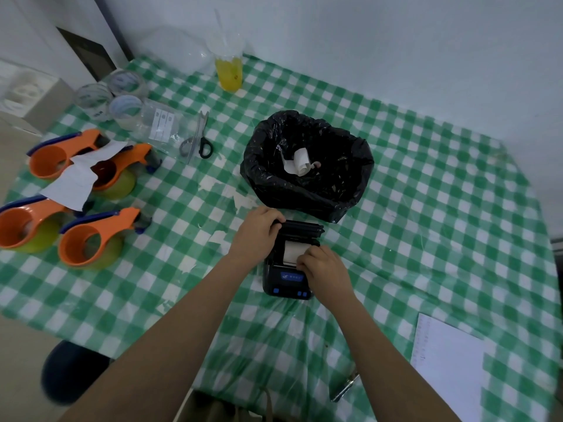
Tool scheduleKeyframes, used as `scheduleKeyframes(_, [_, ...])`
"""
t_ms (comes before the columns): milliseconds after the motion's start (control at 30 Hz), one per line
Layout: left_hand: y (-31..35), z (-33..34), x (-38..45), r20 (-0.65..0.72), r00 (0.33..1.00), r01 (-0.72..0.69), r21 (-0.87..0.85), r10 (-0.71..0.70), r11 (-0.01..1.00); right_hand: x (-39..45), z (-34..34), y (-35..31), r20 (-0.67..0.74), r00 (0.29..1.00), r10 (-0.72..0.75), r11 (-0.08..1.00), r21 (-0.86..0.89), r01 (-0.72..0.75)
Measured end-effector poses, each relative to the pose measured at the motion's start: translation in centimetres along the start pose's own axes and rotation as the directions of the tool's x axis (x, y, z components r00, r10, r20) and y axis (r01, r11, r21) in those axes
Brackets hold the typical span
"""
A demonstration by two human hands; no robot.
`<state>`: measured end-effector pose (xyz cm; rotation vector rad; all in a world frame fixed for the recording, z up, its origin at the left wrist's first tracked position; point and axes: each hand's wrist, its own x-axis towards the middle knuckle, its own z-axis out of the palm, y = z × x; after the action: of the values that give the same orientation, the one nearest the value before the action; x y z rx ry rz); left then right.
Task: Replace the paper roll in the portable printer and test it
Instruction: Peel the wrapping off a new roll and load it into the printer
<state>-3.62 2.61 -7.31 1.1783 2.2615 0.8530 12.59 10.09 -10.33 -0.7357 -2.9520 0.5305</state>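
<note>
Both hands work at the portable printer (288, 269), low centre of frame: left hand (257, 233) grips the open lid (301, 228), right hand (323, 266) pinches the paper roll (292, 250) seated inside. Loading looks underway; next, probably feeding paper out and closing the lid.

Tape dispensers (97, 239): 4
Clear tape rolls (126, 109): 3, seemingly
Scissors (196, 138): 1
Printer (289, 269): 1
Bin bag (307, 169): 1
</note>
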Motion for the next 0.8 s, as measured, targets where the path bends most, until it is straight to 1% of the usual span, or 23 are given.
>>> scheduleKeyframes(100, [0.0,0.0,-0.2,-0.002,1.0,-0.001,0.006,0.001,1.0,-0.4,0.0,-0.2,-0.04,0.999,-0.006,1.0,0.003,0.006])
scheduleKeyframes(233, [-0.1,-0.1,-0.8,-0.002,1.0,-0.031,-0.001,0.031,1.0,-1.1,0.1,-0.4,-0.135,0.99,-0.025,1.0,-0.005,0.025])
scheduleKeyframes(400, [-0.1,-0.1,-1.6,-0.002,0.999,-0.045,-0.004,0.045,0.999,-1.6,-0.2,-0.8,-0.199,0.979,-0.033,0.999,-0.024,0.028])
scheduleKeyframes(600, [-0.4,0.2,-3.2,0.034,0.998,-0.05,0.01,0.049,0.999,-2.5,-0.5,-1.1,-0.226,0.974,-0.032,0.999,-0.023,0.027])
scheduleKeyframes(733, [-0.7,0.8,-4.5,0.084,0.996,-0.024,0.042,0.021,0.999,-2.9,-0.6,-1.1,-0.201,0.979,-0.028,0.998,0.042,0.037])
scheduleKeyframes(767, [-0.7,0.9,-4.7,0.09,0.996,-0.02,0.044,0.016,0.999,-2.9,-0.7,-1.1,-0.188,0.982,-0.005,0.996,0.083,0.021])
scheduleKeyframes(800, [-0.8,1.0,-4.9,0.093,0.996,-0.016,0.044,0.012,0.999,-2.9,-1.0,-1.1,-0.177,0.982,0.061,0.986,0.163,-0.032])
